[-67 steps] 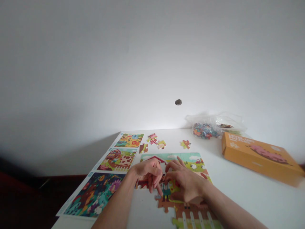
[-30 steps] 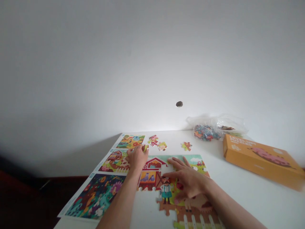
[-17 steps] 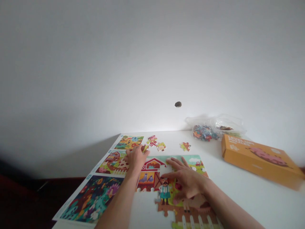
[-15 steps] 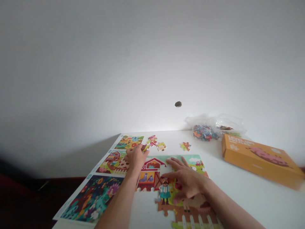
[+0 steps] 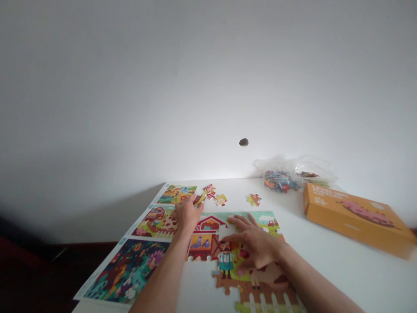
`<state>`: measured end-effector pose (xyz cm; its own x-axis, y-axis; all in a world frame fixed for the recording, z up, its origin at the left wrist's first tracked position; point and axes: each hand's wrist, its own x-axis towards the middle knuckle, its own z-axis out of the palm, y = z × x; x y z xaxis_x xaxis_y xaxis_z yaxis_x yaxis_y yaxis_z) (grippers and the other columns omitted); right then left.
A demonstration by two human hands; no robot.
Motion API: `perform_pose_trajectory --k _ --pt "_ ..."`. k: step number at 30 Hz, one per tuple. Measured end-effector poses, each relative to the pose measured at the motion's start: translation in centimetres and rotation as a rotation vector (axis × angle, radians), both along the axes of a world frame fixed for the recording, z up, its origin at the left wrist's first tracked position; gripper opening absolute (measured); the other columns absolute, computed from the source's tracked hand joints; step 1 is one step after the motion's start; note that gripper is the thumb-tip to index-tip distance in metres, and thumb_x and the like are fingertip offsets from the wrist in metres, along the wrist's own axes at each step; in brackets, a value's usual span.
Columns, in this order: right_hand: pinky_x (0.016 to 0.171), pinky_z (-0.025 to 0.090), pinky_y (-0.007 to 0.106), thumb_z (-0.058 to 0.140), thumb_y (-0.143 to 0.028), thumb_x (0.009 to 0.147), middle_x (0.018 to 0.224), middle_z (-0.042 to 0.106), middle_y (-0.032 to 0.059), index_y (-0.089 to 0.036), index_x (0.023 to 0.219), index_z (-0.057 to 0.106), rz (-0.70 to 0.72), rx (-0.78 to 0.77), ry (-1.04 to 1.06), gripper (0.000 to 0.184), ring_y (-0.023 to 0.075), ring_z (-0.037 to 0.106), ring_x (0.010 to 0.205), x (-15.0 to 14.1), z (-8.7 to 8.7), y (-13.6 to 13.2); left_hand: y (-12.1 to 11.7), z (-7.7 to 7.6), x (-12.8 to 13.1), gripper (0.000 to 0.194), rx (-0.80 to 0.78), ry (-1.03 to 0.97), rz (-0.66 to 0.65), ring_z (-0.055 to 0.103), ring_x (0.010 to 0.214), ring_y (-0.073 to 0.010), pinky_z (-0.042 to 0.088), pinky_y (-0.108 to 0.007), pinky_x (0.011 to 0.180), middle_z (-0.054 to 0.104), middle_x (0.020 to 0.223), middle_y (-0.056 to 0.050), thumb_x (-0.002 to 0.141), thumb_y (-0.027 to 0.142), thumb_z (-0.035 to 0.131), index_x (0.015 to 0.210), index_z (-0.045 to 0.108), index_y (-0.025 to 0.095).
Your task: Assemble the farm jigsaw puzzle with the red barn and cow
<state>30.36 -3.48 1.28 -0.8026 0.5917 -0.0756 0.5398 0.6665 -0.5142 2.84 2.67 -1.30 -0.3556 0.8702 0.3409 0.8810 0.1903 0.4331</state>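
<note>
A partly joined farm jigsaw puzzle with a red barn and a farmer lies flat on the white table. My right hand rests flat on the puzzle's middle, fingers spread and pointing left. My left hand reaches past the puzzle's top left corner and pinches a brown and green loose piece at its fingertips. Three more loose pieces lie just beyond that hand, and a single piece lies further right.
A long printed sheet of reference pictures lies along the table's left edge. A clear plastic bag of pieces sits by the white wall at the back. An orange box lies at the right.
My left hand left the puzzle's middle, reached to the far left corner and closed on a loose piece. My right hand flattened onto the puzzle and stayed there.
</note>
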Motion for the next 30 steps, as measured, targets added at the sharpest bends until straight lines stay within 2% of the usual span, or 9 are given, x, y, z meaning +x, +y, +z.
perform_pose_trajectory --k 3,6,9,12,15,18,22,25,30 --pt "0.114 0.005 0.066 0.083 -0.05 0.064 0.159 0.03 0.0084 -0.041 0.134 0.058 -0.037 0.071 0.058 0.074 0.0392 0.025 0.144 -0.2 0.1 -0.2 0.2 0.0 0.2 0.039 0.149 -0.052 -0.064 0.065 0.105 -0.0297 0.046 -0.043 0.094 0.073 0.113 -0.009 0.079 0.031 0.069 0.117 0.066 0.019" --pt "0.115 0.019 0.057 0.077 -0.046 0.075 0.146 0.049 0.0086 -0.035 0.123 0.067 -0.119 0.142 0.171 0.051 0.0339 0.041 0.135 -0.6 -0.1 -0.5 0.1 0.1 0.7 0.039 0.374 -0.12 -0.272 0.068 0.094 -0.024 0.052 -0.039 0.089 0.073 0.11 -0.008 0.079 0.028 0.07 0.116 0.064 0.02" --pt "0.108 0.035 0.045 0.068 -0.036 0.084 0.125 0.065 0.0093 -0.027 0.118 0.07 -0.263 0.178 0.323 0.035 0.0276 0.056 0.118 -1.2 -0.4 -0.5 -0.5 0.6 1.8 0.041 0.552 -0.115 -0.491 0.066 0.1 -0.0223 0.054 -0.039 0.093 0.07 0.114 -0.007 0.082 0.026 0.069 0.122 0.061 0.022" --pt "0.094 0.045 0.037 0.059 -0.033 0.091 0.105 0.072 0.0087 -0.022 0.107 0.072 -0.445 0.161 0.451 0.024 0.0243 0.064 0.1 -1.5 -0.7 -0.1 -1.5 1.4 3.0 0.044 0.598 -0.11 -0.678 0.063 0.112 -0.0233 0.053 -0.04 0.098 0.067 0.121 -0.008 0.083 0.02 0.068 0.126 0.058 0.023" --pt "0.084 0.047 0.033 0.052 -0.039 0.096 0.095 0.073 0.0069 -0.02 0.097 0.072 -0.576 0.142 0.563 0.027 0.0223 0.065 0.089 -1.5 -0.7 0.2 -2.6 1.9 4.1 0.047 0.575 -0.098 -0.838 0.062 0.114 -0.0228 0.053 -0.041 0.099 0.067 0.119 -0.008 0.083 0.017 0.068 0.128 0.058 0.024" --pt "0.08 0.047 0.03 0.049 -0.042 0.097 0.09 0.072 0.0052 -0.02 0.093 0.07 -0.622 0.138 0.634 0.031 0.0205 0.065 0.083 -1.4 -0.6 0.4 -3.3 2.0 5.0 0.05 0.532 -0.079 -0.953 0.061 0.115 -0.0232 0.052 -0.043 0.101 0.066 0.121 -0.008 0.082 0.017 0.069 0.13 0.056 0.024" --pt "0.073 0.045 0.028 0.048 -0.043 0.097 0.079 0.069 0.0038 -0.019 0.082 0.065 -0.666 0.145 0.667 0.032 0.0189 0.061 0.075 -1.5 -0.7 0.4 -3.5 1.5 5.5 0.054 0.473 -0.071 -1.025 0.058 0.121 -0.0244 0.05 -0.044 0.105 0.062 0.126 -0.01 0.083 0.017 0.068 0.134 0.053 0.024" --pt "0.071 0.044 0.027 0.048 -0.044 0.097 0.077 0.068 0.0029 -0.019 0.078 0.061 -0.69 0.127 0.687 0.034 0.0183 0.06 0.073 -1.6 -1.0 0.6 -3.4 1.3 5.4 0.053 0.466 -0.07 -0.989 0.056 0.122 -0.0251 0.05 -0.046 0.106 0.062 0.127 -0.01 0.084 0.019 0.068 0.135 0.052 0.024" --pt "0.072 0.043 0.027 0.047 -0.045 0.097 0.078 0.068 0.002 -0.02 0.08 0.061 -0.696 0.098 0.702 0.034 0.0181 0.06 0.074 -1.6 -0.9 0.6 -3.3 1.4 4.9 0.045 0.414 -0.103 -0.963 0.06 0.112 -0.0235 0.054 -0.044 0.098 0.066 0.117 -0.01 0.088 0.014 0.061 0.131 0.055 0.024"
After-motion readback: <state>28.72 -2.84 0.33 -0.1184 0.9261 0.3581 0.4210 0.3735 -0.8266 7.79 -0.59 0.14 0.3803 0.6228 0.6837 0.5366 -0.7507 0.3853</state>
